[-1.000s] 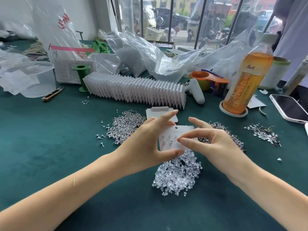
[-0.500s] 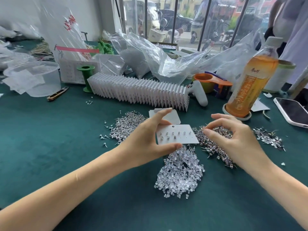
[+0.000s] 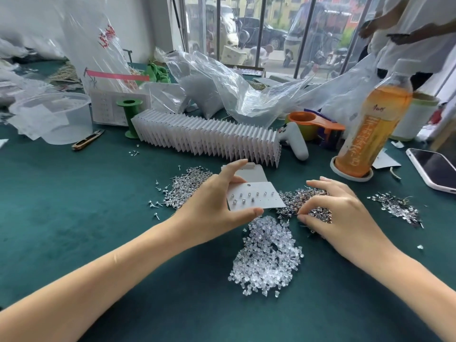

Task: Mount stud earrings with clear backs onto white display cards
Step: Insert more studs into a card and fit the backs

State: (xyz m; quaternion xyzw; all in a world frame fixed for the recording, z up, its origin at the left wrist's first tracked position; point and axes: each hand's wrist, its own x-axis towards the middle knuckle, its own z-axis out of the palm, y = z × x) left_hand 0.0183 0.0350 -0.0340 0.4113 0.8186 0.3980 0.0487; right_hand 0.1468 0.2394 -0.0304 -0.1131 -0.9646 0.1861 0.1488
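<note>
My left hand holds a white display card by its left edge, thumb below and fingers above; several studs sit in the card's holes. My right hand rests palm down on a pile of stud earrings, thumb and forefinger pinched into the studs; whether a stud is held I cannot tell. Another stud pile lies behind my left hand, a third far right. A heap of clear backs lies below the card. A blank card lies under the held one.
A long row of finished cards stands behind. An orange drink bottle, a phone, a white controller, a tape dispenser, a clear tub, snips, a green spool and plastic bags ring the green table.
My right hand left the card, moved right and dropped onto the stud pile, fingers now pinching into it. My left hand kept the card, tilting it flatter.
</note>
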